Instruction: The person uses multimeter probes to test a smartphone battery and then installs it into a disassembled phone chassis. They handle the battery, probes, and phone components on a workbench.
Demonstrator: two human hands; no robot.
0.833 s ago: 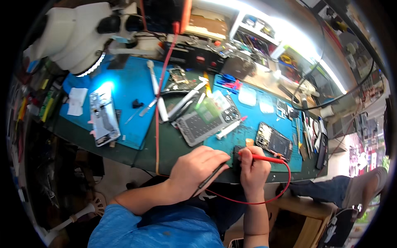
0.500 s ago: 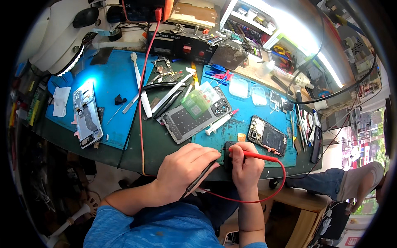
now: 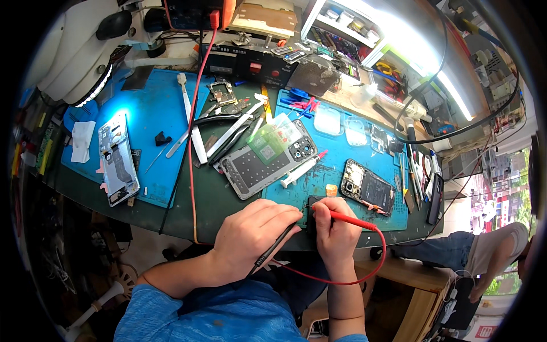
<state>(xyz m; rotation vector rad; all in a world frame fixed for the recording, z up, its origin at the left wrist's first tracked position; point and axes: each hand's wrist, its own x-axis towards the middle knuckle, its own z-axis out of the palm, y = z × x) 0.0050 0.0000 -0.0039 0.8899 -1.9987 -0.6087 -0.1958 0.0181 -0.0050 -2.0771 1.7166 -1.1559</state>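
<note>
Far left: white microscope point(image 3: 71, 54), its ring light lit. Below it, on a blue mat point(image 3: 151, 117), a crumpled white tissue point(image 3: 83, 141) and a silvery phone frame point(image 3: 118, 162), bright glare at its top end. Next, an orange-edged device point(image 3: 191, 16) at the top; red lead plugged into it, running down across the tabletop point(image 3: 213, 199).

Left hand point(image 3: 245, 236) at the front edge: fingers closed around a black probe point(image 3: 272, 249), held slantwise, tip end toward the right hand. Beyond it lies a grey phone back cover point(image 3: 256, 175) with a greenish film point(image 3: 272, 147) on it; white syringe point(image 3: 301, 171) alongside.

Small dark block point(image 3: 311, 221) between the hands, partly hidden. Right hand point(image 3: 339, 236): fingers pinching a red probe point(image 3: 352, 219), tip by the block; contact cannot be told.

Beyond, right: opened phone point(image 3: 368, 189) on the mat, then hand tools point(image 3: 419, 174). Far right: another person point(image 3: 476, 253), partly in view.
</note>
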